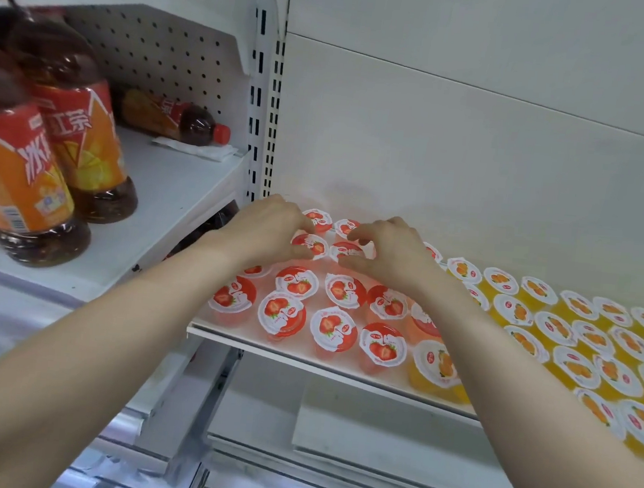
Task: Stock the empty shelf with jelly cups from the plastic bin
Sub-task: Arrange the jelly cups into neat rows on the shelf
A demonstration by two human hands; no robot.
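Nearest to me, both bare forearms ran up from 6 o'clock toward the white shelf (303, 353), whose thin front lip was smooth painted board. Just behind that lip stood the strawberry jelly cups (383, 344): small round clear plastic tubs under glossy peel-off foil lids in red and white, packed loosely and not quite in rows. At 3 o'clock of them the orange jelly cups (574, 367) filled the rest of the shelf in tighter ranks.

Farther in, the left hand (271, 231) had its fingers curled round the rim of the left cup (310, 244), and the right hand (389, 257) pinched the right cup (347, 250) between curled forefinger and thumb. The two cups sat side by side, almost touching, so the hands faced each other across them. Each cup stood upright with its lid to the camera. The left cup lay at 3 o'clock of its hand and the right cup at 9 o'clock of its hand, each hand equally near its own.

I judged the next move to be a short nudge toward 12 o'clock, closing up on the back-row cups (316, 219).

The plastic bin was out of view. Tall iced tea bottles (81, 133) stood at 9 o'clock on a neighbouring shelf.
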